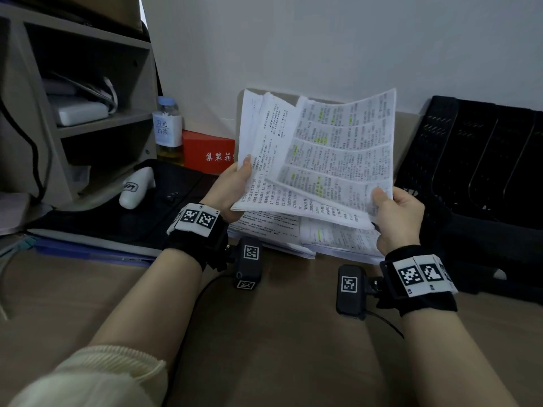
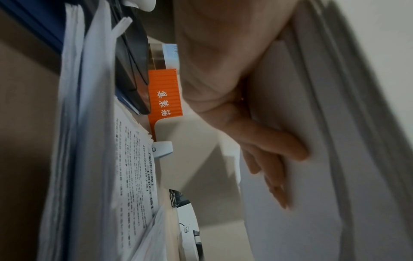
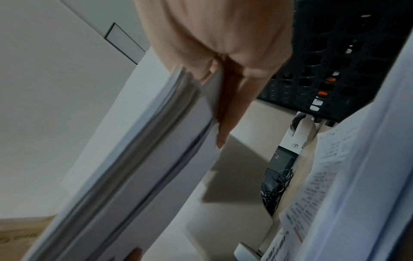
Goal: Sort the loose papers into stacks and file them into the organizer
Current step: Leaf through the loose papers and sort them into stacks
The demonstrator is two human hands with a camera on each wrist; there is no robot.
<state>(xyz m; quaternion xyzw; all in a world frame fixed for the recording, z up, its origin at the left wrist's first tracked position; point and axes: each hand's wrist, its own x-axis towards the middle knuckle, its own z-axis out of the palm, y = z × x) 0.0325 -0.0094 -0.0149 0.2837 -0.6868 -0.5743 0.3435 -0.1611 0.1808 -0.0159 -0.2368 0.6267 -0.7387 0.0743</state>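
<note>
Both hands hold up a sheaf of printed papers [image 1: 317, 154] above the desk, fanned and tilted toward me. My left hand [image 1: 232, 186] grips its lower left edge, thumb on top; in the left wrist view the fingers [image 2: 268, 150] lie flat under the held sheets [image 2: 312, 159]. My right hand [image 1: 396, 212] pinches the lower right corner with the thumb over the highlighted top sheet. In the right wrist view, the fingers [image 3: 232, 106] press the underside of the sheaf [image 3: 145, 167]. More loose papers [image 1: 293, 230] lie on the desk below. The black mesh organizer [image 1: 476, 160] stands at the right.
A wooden shelf unit [image 1: 88, 113] stands at the back left, with a labelled bottle [image 1: 168, 127] and an orange-red box [image 1: 208, 154] beside it. A black bag [image 1: 164, 198] with a white object [image 1: 138, 186] lies left of the papers. The brown desk [image 1: 279, 333] stretches toward me.
</note>
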